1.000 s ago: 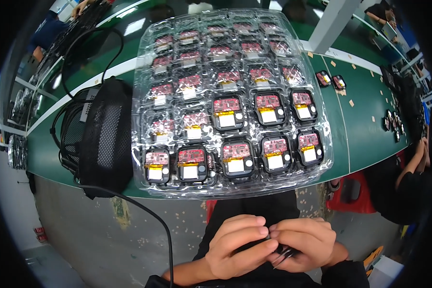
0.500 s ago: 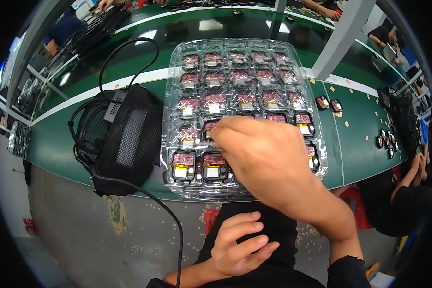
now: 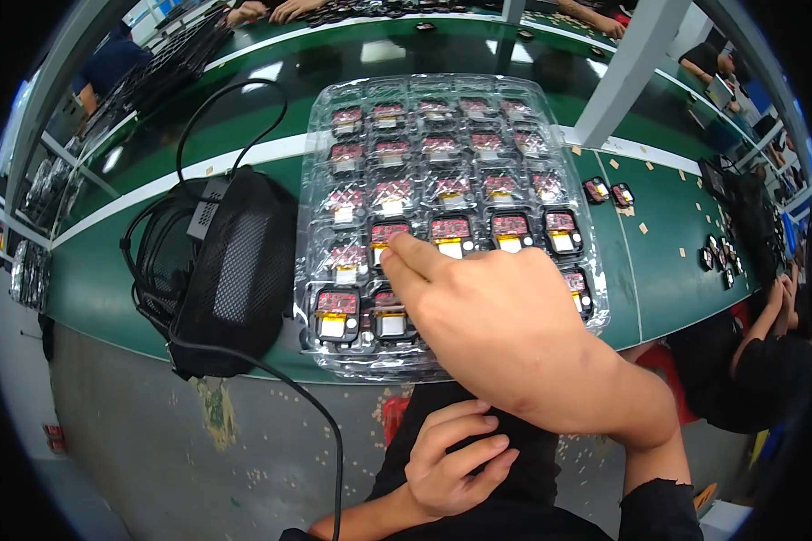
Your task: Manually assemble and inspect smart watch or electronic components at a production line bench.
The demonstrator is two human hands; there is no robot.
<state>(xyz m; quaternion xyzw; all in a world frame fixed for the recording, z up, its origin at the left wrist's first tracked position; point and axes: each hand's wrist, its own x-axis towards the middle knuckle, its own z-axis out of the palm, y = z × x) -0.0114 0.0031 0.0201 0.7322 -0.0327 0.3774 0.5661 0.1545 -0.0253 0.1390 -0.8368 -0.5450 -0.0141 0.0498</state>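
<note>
My right hand [image 3: 505,316] reaches over a clear plastic tray [image 3: 314,180], with its fingers close together. Its fingertips are on a small square device [image 3: 390,231] with a black frame, red circuit board and pale battery, sitting in a tray pocket. What the thumb does is hidden under the hand. Nearby devices [image 3: 337,314] in the front rows look sharp, while those farther back [image 3: 391,196] look hazy behind clear plastic. The hand hides part of the near right tray. My left hand [image 3: 460,462] rests low before my body, empty, its fingers loosely curled and apart.
A black mesh bag [image 3: 235,270] with a coiled cable [image 3: 153,243] stands left of the tray on the green table [image 3: 90,279]. Loose devices [image 3: 609,191] and small tan pieces lie to the right. A grey post [image 3: 627,77] rises behind. Other people work around.
My right hand has shifted slightly, and its fingers have flattened from a bunched pinch onto the device. The device now shows more clearly in its pocket. My left hand has barely moved.
</note>
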